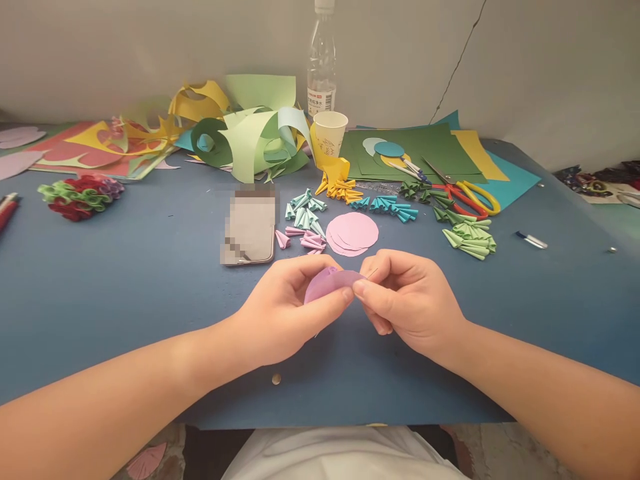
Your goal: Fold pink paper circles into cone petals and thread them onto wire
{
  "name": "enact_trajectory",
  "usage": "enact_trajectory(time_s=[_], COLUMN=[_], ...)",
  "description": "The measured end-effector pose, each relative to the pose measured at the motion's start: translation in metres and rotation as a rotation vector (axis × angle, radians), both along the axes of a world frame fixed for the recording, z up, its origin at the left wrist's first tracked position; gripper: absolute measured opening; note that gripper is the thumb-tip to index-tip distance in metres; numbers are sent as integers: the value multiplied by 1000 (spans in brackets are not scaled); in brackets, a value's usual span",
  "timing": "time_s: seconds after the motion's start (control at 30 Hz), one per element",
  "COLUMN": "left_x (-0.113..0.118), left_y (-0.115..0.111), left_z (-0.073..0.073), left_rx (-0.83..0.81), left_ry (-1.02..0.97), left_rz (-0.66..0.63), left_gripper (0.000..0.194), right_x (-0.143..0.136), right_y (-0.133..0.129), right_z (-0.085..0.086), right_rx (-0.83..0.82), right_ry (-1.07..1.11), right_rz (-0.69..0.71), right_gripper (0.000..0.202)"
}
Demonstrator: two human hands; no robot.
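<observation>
Between my two hands is a purple paper circle (333, 285), partly folded or curled, its far side hidden. My left hand (290, 297) is closed on it, thumb along the near face. The fingertips of my right hand (407, 297) pinch its right edge, and a thin needle-like tip shows by the index finger. Just beyond my hands lie several stacked pink paper circles (354, 232). Small folded pink cones (311, 240) rest left of that stack, with pale mint cones (305, 212) behind them.
A phone (250, 227) lies left of the cones. Scissors (473, 198), green cones (470, 239) and a pen cap (532, 240) are on the right. Behind stand a paper cup (330, 137), a plastic bottle (321, 63) and paper scraps (253, 140). A ruffled paper ball (81, 197) sits left.
</observation>
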State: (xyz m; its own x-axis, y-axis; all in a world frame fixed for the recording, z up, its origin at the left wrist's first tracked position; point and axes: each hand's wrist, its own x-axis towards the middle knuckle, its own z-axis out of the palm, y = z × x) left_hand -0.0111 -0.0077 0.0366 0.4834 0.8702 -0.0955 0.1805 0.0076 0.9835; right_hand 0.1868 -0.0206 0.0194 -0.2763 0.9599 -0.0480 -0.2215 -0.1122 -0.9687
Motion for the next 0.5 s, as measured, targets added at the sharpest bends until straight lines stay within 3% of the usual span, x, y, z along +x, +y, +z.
enact_trajectory(time_s=[0.27,0.5], left_x=[4,6], left_y=[2,1], left_z=[4,3], left_rx=[-22,63], left_ry=[71,129], left_rz=[44,66], left_gripper=[13,16], right_x=[0,-2], right_y=[1,4], right_z=[1,-4], right_rx=[-16,-77], right_ry=[-28,31], right_rz=[-10,-2], right_gripper=[23,12])
